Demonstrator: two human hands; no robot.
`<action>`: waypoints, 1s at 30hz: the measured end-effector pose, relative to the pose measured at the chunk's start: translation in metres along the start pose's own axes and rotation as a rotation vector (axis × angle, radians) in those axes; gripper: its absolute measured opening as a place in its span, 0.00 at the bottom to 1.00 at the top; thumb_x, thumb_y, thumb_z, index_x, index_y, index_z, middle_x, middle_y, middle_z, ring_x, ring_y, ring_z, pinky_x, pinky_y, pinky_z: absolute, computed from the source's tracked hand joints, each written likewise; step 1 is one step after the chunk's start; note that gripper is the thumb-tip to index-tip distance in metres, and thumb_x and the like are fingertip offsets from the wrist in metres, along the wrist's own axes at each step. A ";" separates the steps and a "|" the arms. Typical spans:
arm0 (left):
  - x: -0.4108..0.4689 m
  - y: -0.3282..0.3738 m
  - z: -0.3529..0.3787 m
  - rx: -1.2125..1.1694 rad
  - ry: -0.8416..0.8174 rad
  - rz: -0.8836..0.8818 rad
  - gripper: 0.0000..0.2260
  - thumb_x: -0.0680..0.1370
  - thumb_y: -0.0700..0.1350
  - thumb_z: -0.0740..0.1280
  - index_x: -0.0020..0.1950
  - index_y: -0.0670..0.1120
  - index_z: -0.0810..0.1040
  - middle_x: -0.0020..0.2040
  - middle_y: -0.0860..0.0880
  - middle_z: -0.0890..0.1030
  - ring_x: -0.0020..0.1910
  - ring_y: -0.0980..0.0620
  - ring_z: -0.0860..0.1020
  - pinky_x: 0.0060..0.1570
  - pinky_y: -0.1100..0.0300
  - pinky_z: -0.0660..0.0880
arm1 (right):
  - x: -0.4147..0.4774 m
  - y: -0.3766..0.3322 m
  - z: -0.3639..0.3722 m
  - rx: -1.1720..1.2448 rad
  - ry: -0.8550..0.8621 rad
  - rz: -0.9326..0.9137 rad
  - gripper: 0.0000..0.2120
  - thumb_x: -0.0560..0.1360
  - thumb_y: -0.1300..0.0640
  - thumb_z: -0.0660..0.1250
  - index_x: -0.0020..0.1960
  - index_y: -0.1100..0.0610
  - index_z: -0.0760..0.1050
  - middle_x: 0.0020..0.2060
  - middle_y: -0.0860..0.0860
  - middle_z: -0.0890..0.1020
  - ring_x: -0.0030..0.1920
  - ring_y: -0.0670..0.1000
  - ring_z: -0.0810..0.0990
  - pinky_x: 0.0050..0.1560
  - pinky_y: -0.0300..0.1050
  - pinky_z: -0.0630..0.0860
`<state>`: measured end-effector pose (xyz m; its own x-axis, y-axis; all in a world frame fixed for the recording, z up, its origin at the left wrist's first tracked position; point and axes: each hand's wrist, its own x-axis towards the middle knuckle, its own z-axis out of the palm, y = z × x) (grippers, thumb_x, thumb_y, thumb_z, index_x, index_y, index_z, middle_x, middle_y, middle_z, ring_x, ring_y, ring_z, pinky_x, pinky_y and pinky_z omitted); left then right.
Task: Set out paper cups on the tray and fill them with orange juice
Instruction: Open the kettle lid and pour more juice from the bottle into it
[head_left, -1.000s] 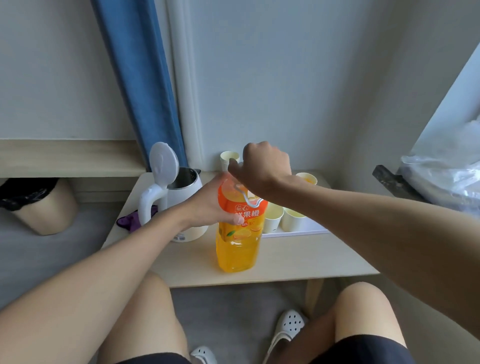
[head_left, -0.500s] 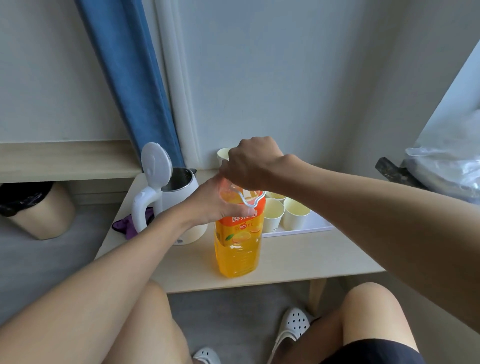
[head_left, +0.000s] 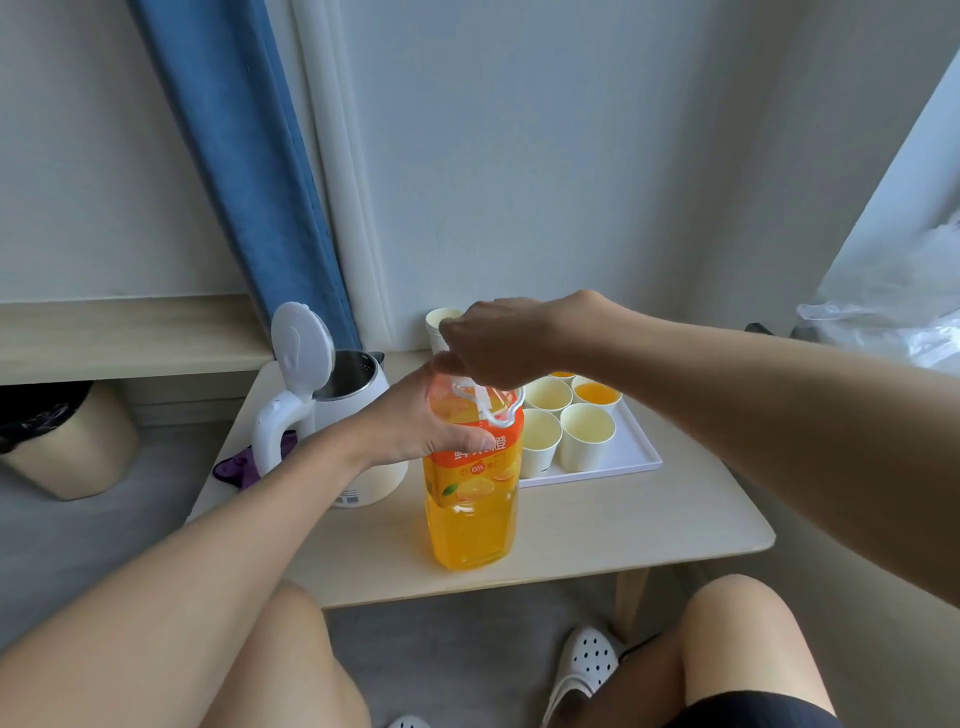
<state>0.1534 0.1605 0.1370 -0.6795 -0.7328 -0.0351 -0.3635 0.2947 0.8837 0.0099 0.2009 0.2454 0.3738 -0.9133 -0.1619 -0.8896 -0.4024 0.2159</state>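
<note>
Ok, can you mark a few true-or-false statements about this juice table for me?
1. The left hand grips the juice bottle. True.
2. The kettle has its lid shut. False: the lid stands open.
3. Every cup on the tray holds juice. False: the nearest cups look empty.
4. The juice bottle stands upright on the table. True.

You're in a room of a home: a blue curtain (head_left: 234, 156) hangs upper left, a white electric kettle (head_left: 340, 410) stands on the small wooden table (head_left: 623, 525) mid-frame, and a bin (head_left: 67, 452) sits at left.
</note>
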 end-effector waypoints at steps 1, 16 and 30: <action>0.001 0.000 0.000 -0.004 -0.006 0.007 0.34 0.70 0.46 0.82 0.69 0.62 0.68 0.64 0.59 0.79 0.62 0.56 0.80 0.55 0.61 0.81 | -0.001 0.001 0.000 0.016 -0.001 -0.027 0.11 0.84 0.52 0.55 0.52 0.60 0.67 0.36 0.52 0.71 0.38 0.55 0.72 0.35 0.48 0.68; 0.003 -0.003 0.001 0.029 -0.021 0.009 0.43 0.66 0.56 0.81 0.75 0.64 0.62 0.69 0.58 0.77 0.65 0.53 0.79 0.61 0.51 0.81 | -0.004 0.005 0.001 -0.091 0.134 -0.165 0.07 0.82 0.58 0.59 0.58 0.59 0.70 0.49 0.54 0.78 0.48 0.56 0.76 0.52 0.42 0.62; 0.003 -0.003 0.002 0.020 -0.026 0.027 0.42 0.65 0.58 0.82 0.72 0.68 0.63 0.69 0.58 0.76 0.66 0.51 0.78 0.62 0.48 0.81 | -0.011 0.010 -0.005 0.087 0.014 -0.103 0.16 0.82 0.54 0.61 0.68 0.56 0.70 0.54 0.55 0.78 0.50 0.54 0.77 0.44 0.47 0.72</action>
<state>0.1508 0.1585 0.1335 -0.7057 -0.7081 -0.0239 -0.3572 0.3264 0.8751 -0.0019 0.2063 0.2542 0.4676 -0.8684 -0.1651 -0.8654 -0.4878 0.1146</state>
